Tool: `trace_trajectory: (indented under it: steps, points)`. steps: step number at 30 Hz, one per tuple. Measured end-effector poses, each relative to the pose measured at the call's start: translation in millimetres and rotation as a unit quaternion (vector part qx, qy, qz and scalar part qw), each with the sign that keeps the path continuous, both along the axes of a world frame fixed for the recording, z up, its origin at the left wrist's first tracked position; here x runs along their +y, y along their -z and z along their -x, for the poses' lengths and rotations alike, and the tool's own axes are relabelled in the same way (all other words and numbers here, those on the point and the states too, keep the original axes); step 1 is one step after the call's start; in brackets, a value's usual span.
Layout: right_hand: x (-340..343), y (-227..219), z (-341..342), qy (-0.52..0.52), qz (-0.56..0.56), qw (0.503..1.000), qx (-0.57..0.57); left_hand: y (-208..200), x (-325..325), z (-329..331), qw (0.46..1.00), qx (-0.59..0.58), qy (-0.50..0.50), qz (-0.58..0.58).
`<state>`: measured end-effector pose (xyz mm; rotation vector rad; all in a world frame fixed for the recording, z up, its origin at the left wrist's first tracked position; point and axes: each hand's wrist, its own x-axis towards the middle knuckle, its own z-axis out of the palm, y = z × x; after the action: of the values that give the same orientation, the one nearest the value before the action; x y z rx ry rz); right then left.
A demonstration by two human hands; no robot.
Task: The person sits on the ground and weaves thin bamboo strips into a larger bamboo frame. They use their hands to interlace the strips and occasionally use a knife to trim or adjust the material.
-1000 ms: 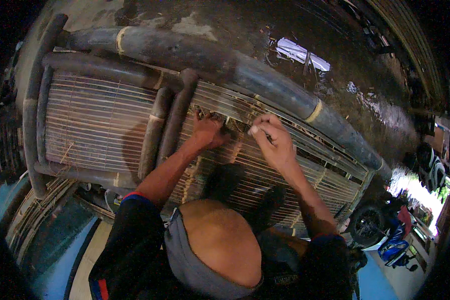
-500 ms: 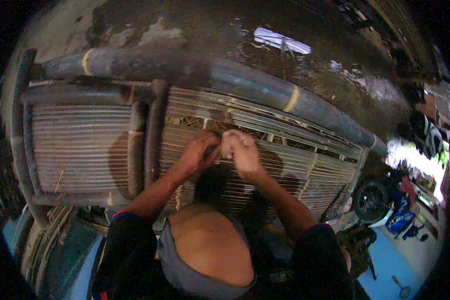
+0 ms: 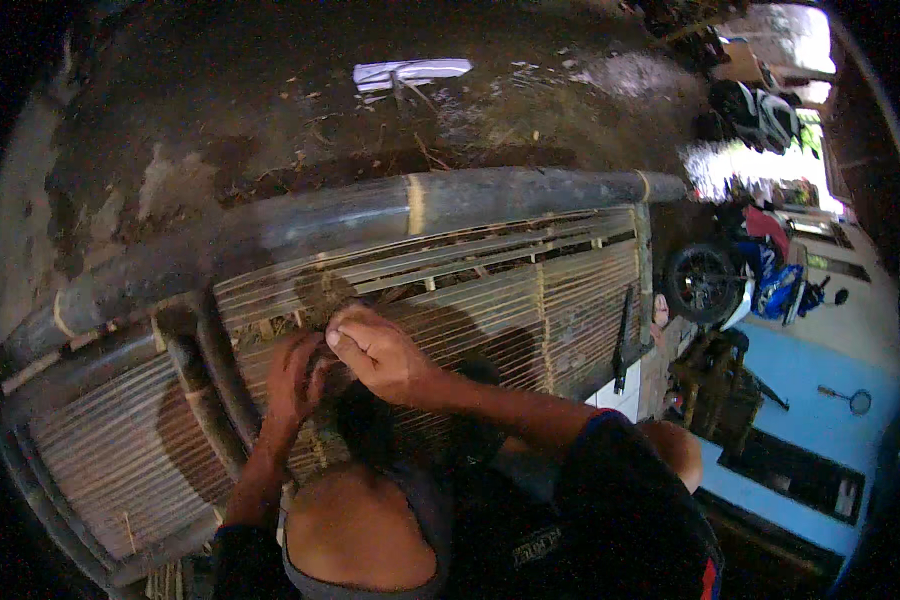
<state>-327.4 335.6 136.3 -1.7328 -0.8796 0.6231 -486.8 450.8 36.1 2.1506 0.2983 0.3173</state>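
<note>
My left hand and my right hand meet above a bench of thin bamboo slats, beyond my bent knee. On the right hand, the thumb presses against the curled fingers. The left hand's fingers are bent in close beside it. Whatever lies between the fingertips is too small or hidden to make out. Just beyond the hands, a gap between the slats shows crosspieces and dry scraps. A thick dark bamboo pole with pale joints runs along the bench's far edge.
Upright bamboo posts divide the bench at left. A long dark object lies at its right end. Past that stands a blue motorcycle, near a blue wall with a racket. A whitish strip lies on the dirt ground.
The view has swung toward the right, so the bench and hands appear further left and more of the blue wall shows. Both hands stay close together, closed, over the slats.
</note>
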Motion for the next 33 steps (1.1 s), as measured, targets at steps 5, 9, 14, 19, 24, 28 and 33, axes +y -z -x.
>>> trace_trajectory:
  steps: [5, 9, 14, 19, 24, 28, 33]
  points:
    - [-12, -38, -53, -0.183, 0.275, 0.944, 0.016, 20, 11, -1, 0.949, 0.099, -0.143, -0.263]
    - [-52, 27, -80, -0.162, 0.331, 0.874, -0.319, 24, 19, -11, 0.95, 0.142, -0.117, -0.253]
    - [-77, 61, -84, -0.125, 0.337, 0.859, -0.364, 66, 34, 4, 0.907, 0.216, -0.115, -0.342]
    - [-82, 66, -78, -0.087, 0.293, 0.86, -0.407, 60, 36, -11, 0.917, 0.241, -0.132, -0.288]
    - [-86, 70, -76, -0.071, 0.322, 0.859, -0.392, 72, 37, -6, 0.912, 0.249, -0.135, -0.295]
    - [-88, 97, -87, -0.065, 0.308, 0.844, -0.434, 75, 32, -9, 0.911, 0.26, -0.143, -0.285]
    - [-89, 107, -96, -0.115, 0.329, 0.853, -0.388, 84, 33, -5, 0.911, 0.233, -0.153, -0.303]
